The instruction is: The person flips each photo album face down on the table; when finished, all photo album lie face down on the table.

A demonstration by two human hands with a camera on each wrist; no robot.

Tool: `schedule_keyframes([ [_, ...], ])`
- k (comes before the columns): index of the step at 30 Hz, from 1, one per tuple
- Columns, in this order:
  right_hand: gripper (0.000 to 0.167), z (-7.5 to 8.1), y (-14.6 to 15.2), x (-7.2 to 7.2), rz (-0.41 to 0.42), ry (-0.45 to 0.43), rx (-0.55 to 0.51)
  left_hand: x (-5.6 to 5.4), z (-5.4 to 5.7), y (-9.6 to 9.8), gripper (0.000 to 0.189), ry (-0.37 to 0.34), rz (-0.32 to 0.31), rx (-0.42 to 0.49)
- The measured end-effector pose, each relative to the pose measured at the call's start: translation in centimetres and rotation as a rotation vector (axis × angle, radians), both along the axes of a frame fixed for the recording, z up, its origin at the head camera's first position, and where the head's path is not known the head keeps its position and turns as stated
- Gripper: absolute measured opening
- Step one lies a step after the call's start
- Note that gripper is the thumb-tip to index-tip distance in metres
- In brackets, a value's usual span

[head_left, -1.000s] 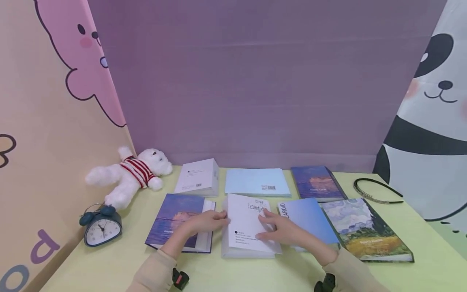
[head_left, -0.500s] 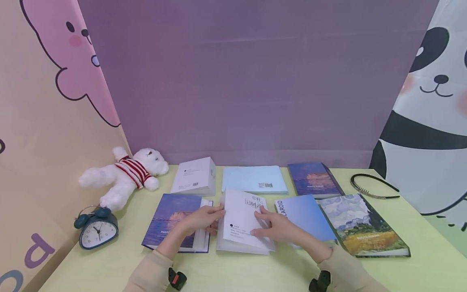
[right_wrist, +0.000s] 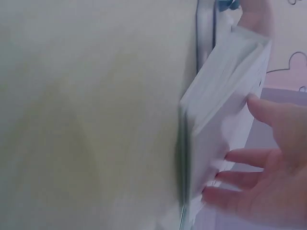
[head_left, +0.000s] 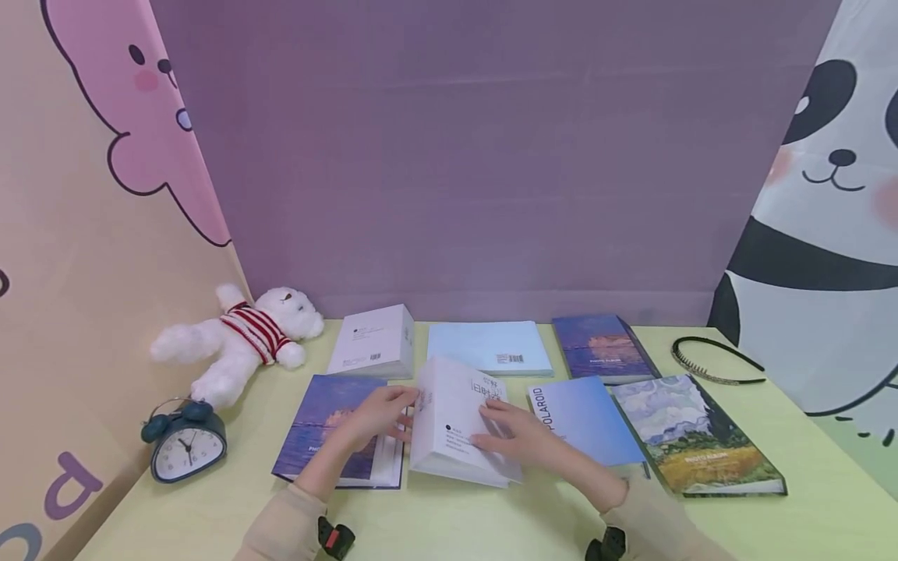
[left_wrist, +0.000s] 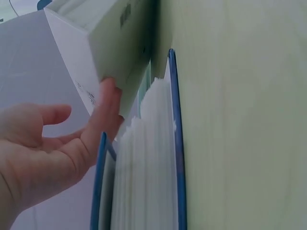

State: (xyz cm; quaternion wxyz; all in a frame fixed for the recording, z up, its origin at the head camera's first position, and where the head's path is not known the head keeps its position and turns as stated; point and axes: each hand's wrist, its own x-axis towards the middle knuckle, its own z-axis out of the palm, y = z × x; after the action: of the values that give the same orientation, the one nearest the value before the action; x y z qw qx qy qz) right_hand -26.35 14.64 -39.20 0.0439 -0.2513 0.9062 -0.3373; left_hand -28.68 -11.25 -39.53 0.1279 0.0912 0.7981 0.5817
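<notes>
In the head view a thick white photo album (head_left: 449,444) with dark lettering tilts at the table's middle, its spine side raised on the left. My left hand (head_left: 375,414) is at that raised side. The left wrist view shows its straight fingers (left_wrist: 100,112) against the album's underside, the thumb apart from it. On the front cover lies my right hand (head_left: 517,435), its fingers (right_wrist: 240,179) spread and touching the cover in the right wrist view. Under my left wrist is a blue-purple photo album (head_left: 316,421) with white pages showing at its right.
Behind stand a white album (head_left: 372,339), a pale blue one (head_left: 484,347) and a sunset-covered one (head_left: 599,347). To the right lie a blue Polaroid album (head_left: 589,421), a landscape-covered album (head_left: 701,436) and a black headband (head_left: 715,380). An alarm clock (head_left: 187,452) and a white teddy bear (head_left: 245,339) are left.
The white album's left side has risen, so its spine now shows and it leans right. My left fingers have moved in beneath that side. My right hand has shifted slightly left with the cover.
</notes>
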Motion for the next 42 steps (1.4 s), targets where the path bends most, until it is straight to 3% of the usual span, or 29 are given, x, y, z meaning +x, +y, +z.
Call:
schedule_keyframes([
  [4,0.057,0.4,-0.9,0.5,0.013,0.059,-0.079,-0.2,0.1,-0.1,0.050,-0.006,-0.005,0.056],
  [9,0.052,1.3,-1.8,0.7,-0.019,0.061,-0.169,-0.5,0.4,-0.4,0.048,-0.019,-0.017,0.126],
  [18,0.061,2.1,-2.8,0.3,-0.082,-0.147,-0.261,0.0,0.9,-0.5,0.046,-0.055,-0.106,0.193],
  [23,0.064,2.7,-3.2,0.4,-0.014,-0.237,-0.336,0.1,1.8,-0.5,0.050,-0.063,-0.139,0.202],
  [26,0.066,3.1,-3.5,0.6,-0.015,-0.295,-0.374,0.2,2.2,-0.4,0.050,-0.064,-0.147,0.206],
  [31,0.074,3.6,-3.8,0.8,-0.082,-0.343,-0.411,0.4,2.4,-0.5,0.047,-0.036,-0.194,0.206],
  [37,0.073,3.8,-3.1,0.9,-0.061,-0.382,-0.488,0.6,2.3,-0.3,0.048,0.018,-0.271,0.178],
  [42,0.069,3.8,-2.4,1.0,-0.041,-0.388,-0.547,0.8,2.5,0.3,0.054,0.040,-0.292,0.121],
])
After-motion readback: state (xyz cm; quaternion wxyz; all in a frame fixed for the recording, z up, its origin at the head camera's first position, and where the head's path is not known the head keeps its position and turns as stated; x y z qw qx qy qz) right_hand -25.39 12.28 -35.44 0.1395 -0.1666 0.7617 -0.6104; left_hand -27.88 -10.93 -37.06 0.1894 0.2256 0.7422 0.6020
